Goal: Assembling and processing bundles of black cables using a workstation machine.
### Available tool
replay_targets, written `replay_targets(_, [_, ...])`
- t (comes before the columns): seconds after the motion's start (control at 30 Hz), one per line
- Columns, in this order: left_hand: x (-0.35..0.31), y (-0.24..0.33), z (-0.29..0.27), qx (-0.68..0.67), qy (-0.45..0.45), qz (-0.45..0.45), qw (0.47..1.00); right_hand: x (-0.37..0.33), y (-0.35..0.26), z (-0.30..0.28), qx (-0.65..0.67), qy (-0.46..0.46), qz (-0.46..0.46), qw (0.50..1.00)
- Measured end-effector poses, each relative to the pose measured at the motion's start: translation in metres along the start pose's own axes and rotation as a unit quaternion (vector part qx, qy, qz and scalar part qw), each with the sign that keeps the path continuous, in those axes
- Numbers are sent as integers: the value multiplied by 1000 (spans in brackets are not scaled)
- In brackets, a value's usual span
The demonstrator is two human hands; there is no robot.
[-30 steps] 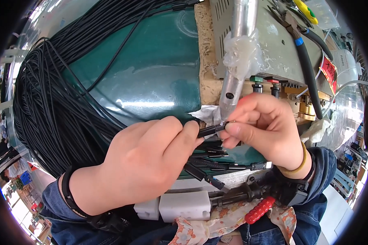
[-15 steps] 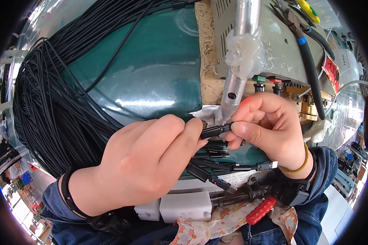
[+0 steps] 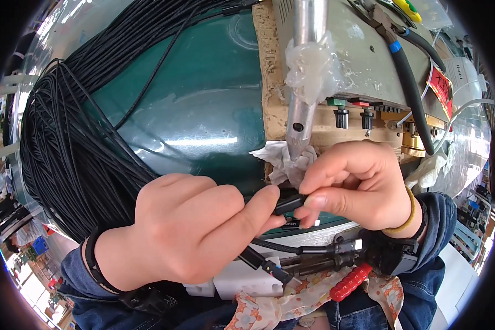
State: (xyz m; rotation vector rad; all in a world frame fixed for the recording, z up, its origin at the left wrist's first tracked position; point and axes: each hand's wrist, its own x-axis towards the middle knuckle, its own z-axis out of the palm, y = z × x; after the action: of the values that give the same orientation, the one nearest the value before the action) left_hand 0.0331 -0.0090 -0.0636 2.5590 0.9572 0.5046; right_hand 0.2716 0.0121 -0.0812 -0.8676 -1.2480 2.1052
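Along the green worktop's (image 3: 203, 99) near edge, left hand (image 3: 203, 225) and right hand (image 3: 352, 190) pinch opposite ends of the plug (image 3: 290, 204), fingertips closed, its axis left-to-right, nearward of the nozzle (image 3: 301, 124).

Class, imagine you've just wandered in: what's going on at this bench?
A person holds a small black connector piece between both hands, the left hand at one end and the right hand pinching the other. It sits just clear of the tip of a metal nozzle. To the left, a big bundle of black cables lies over the green work surface.
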Motion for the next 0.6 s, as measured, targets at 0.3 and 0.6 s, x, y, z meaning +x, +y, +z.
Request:
replay_targets(0.3, [8,-7,19,-165,52,-52,984,-7,-24,-8,-275,-79,-250,925])
replay_targets(0.6, [3,2,14,-122,19,-129,984,6,4,3,-97,91,56,990])
